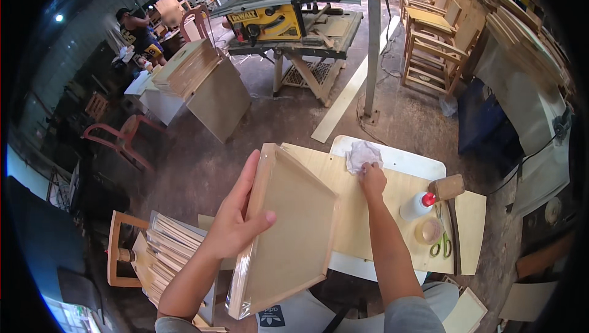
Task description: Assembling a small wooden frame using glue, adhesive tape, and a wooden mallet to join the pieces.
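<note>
My left hand [236, 222] grips a shallow wooden frame with a flat panel [297, 229] by its long side, thumb over the rim. The frame is tilted above my lap, and shiny clear tape or film shows along its lower left edge. On the plywood-topped table, my right hand [373, 181] is closed on a crumpled whitish cloth [363, 156], near the far edge. To the right of that hand stand a white bottle with a red cap [417, 205] and a small tub of pale yellowish stuff [427, 231]. Green-handled scissors [441, 244] lie close by.
A wooden block [447, 187] and a dark curved strip [454, 235] lie at the table's right. Bundled wood strips [172, 247] sit lower left. Beyond are a yellow table saw [267, 23], a metal post [372, 57], stacked wooden chairs [429, 45] and another person [140, 35].
</note>
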Demonstrator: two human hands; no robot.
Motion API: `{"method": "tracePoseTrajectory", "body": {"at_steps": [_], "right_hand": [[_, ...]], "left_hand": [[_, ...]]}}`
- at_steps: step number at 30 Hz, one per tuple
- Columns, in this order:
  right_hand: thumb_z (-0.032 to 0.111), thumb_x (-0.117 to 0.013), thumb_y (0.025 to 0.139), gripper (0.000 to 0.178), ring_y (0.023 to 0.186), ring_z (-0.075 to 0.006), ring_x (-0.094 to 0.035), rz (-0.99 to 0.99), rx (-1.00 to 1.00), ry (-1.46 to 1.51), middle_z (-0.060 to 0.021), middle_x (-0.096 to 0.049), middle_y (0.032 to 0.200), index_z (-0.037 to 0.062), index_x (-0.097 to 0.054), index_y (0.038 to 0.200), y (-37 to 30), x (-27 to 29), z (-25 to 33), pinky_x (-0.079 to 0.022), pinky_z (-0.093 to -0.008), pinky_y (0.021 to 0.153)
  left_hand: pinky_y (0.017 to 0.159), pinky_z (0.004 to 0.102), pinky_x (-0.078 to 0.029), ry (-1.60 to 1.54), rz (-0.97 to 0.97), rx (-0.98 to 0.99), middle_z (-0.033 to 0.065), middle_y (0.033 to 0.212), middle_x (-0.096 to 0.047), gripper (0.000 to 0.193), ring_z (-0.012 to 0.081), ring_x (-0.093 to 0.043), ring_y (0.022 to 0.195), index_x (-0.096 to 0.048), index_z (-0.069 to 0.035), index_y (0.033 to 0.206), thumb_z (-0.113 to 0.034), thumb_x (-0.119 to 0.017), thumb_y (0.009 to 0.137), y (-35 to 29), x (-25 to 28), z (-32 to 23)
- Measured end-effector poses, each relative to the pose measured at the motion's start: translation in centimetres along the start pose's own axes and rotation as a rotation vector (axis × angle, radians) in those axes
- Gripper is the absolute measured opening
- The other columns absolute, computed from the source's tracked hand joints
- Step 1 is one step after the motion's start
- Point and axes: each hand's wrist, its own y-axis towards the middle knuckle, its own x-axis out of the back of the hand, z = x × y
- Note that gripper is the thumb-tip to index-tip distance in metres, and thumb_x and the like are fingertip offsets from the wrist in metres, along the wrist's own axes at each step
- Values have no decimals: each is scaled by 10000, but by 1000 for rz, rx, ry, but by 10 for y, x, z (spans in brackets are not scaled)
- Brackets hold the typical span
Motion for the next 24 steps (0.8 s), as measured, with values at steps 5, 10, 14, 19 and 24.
{"method": "tracePoseTrajectory", "body": {"at_steps": [5, 10, 14, 19, 24], "right_hand": [[200, -718, 834, 152, 945, -331, -669, -166, -139, 35, -126, -670, 1018, 70, -689, 907, 6, 9, -3, -550, -435, 801], [172, -617, 919, 140, 965, -239, -667, -266, -97, 691, -101, -687, 1018, 41, -650, 880, -53, 52, -11, -531, -364, 798], [180, -552, 977, 171, 921, -184, -677, 5, -585, 1502, -88, -712, 1056, 50, -662, 986, -124, 68, -42, -545, -325, 769], [197, -546, 984, 196, 863, -188, -685, 62, -765, 1727, -72, -698, 947, 45, -639, 1064, -157, 64, -47, -566, -341, 756], [205, -640, 949, 205, 850, -242, -716, -41, -549, 996, -91, -734, 979, 41, -674, 1068, -142, 28, -48, -571, -365, 761]], "left_hand": [[1193, 310, -286, -286, -59, 31, 124, 1666, -295, 1002, 193, -359, 1491, -104, -54, 1661, 118, -576, 795, 18, -19, 9], [1177, 287, -307, -104, -29, -17, 130, 1648, -332, 1034, 199, -394, 1470, -151, -43, 1655, 116, -551, 715, 60, -34, 9], [1171, 278, -310, 20, -4, -120, 138, 1643, -343, 1018, 209, -398, 1468, -193, -31, 1646, 95, -572, 709, 100, -49, 16], [1152, 283, -350, 32, 37, -114, 112, 1629, -369, 1003, 183, -426, 1440, -186, -31, 1646, 125, -546, 723, 123, -48, 30], [1139, 302, -375, -7, 74, -23, 103, 1616, -381, 937, 181, -441, 1419, -179, -76, 1656, 29, -627, 839, 130, -68, 26]]}}
